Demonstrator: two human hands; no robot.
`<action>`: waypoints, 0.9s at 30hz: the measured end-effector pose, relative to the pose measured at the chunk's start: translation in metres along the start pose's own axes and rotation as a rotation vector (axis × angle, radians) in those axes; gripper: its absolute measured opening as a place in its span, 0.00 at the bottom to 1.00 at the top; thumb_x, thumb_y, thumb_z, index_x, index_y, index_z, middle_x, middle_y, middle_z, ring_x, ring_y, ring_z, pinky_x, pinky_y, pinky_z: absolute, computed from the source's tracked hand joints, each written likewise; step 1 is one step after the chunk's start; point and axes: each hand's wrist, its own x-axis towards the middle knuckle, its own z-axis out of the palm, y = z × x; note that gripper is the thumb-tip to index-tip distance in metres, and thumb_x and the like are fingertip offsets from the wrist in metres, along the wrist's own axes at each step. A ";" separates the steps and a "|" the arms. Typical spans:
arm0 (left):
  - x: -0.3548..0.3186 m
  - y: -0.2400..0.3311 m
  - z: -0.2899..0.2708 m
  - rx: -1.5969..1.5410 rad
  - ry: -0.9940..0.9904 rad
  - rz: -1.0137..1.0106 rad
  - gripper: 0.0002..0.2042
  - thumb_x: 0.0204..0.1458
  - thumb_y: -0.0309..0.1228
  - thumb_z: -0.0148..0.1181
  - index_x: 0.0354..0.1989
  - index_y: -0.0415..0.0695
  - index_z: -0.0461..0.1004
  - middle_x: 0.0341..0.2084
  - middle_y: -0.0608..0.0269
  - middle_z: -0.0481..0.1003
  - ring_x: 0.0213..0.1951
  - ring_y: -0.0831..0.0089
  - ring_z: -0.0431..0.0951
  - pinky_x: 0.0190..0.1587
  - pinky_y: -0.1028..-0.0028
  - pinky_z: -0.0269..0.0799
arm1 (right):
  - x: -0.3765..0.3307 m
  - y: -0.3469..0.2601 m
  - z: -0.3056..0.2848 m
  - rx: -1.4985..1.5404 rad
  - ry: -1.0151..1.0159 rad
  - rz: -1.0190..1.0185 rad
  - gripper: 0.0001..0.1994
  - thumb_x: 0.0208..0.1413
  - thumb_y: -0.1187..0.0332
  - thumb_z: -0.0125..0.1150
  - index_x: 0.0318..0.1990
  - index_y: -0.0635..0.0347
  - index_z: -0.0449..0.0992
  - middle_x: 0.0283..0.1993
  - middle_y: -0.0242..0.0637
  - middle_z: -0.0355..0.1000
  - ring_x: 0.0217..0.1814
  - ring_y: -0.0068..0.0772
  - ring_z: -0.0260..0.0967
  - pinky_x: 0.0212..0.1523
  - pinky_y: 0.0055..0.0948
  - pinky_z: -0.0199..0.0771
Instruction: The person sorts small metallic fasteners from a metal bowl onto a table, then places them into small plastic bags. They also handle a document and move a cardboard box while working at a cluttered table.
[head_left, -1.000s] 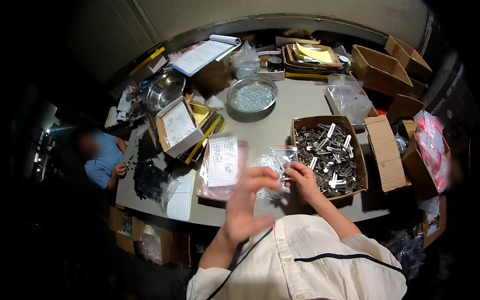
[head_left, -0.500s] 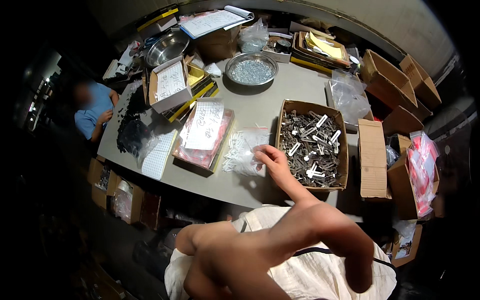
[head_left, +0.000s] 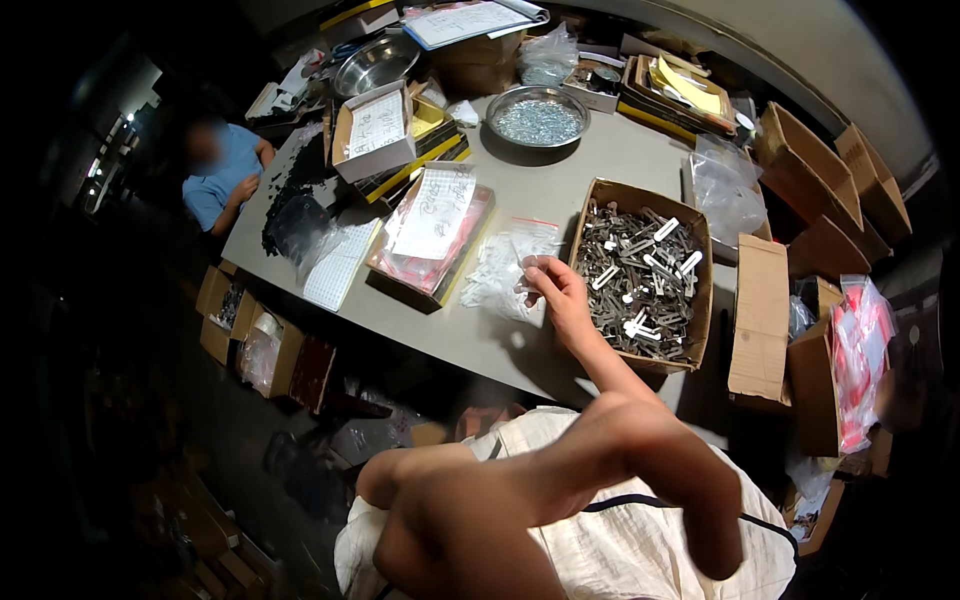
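Pinching a red-edged clear bag (head_left: 535, 236), the right hand (head_left: 560, 290) seems to have much remaining: white strips (head_left: 487, 283) lie loose, metal clips (head_left: 640, 285) fill the carton (head_left: 704, 300). The left hand (head_left: 450, 510) is too blurred to tell.

Lit tabletop (head_left: 640, 150), dim surroundings — black corners, fisheye-curved edges, soft foreground
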 end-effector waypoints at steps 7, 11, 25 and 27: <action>0.029 -0.022 0.037 -0.143 0.195 0.444 0.12 0.59 0.43 0.60 0.33 0.49 0.82 0.43 0.43 0.71 0.49 0.52 0.71 0.55 0.59 0.66 | 0.000 0.008 -0.012 0.017 0.048 0.005 0.12 0.64 0.69 0.59 0.49 0.67 0.76 0.39 0.35 0.75 0.38 0.26 0.76 0.33 0.24 0.72; 0.023 0.029 0.029 0.262 0.051 -0.052 0.07 0.58 0.37 0.63 0.35 0.50 0.83 0.41 0.43 0.72 0.49 0.53 0.71 0.54 0.60 0.66 | 0.000 0.008 -0.003 0.054 0.040 0.003 0.12 0.64 0.69 0.59 0.49 0.67 0.76 0.39 0.36 0.76 0.38 0.27 0.76 0.34 0.25 0.72; -0.123 0.054 -0.020 0.001 0.502 -0.312 0.07 0.46 0.31 0.64 0.19 0.46 0.76 0.53 0.48 0.66 0.58 0.55 0.63 0.58 0.58 0.60 | -0.007 0.000 -0.003 -0.060 -0.029 0.021 0.11 0.64 0.69 0.58 0.50 0.66 0.76 0.37 0.34 0.77 0.38 0.23 0.76 0.34 0.23 0.72; -0.167 0.049 -0.023 0.001 0.962 -0.293 0.04 0.41 0.29 0.60 0.24 0.42 0.74 0.54 0.51 0.66 0.57 0.58 0.64 0.60 0.60 0.58 | -0.007 0.002 -0.005 -0.108 -0.070 -0.002 0.12 0.64 0.69 0.58 0.51 0.64 0.75 0.36 0.33 0.77 0.39 0.22 0.76 0.34 0.22 0.72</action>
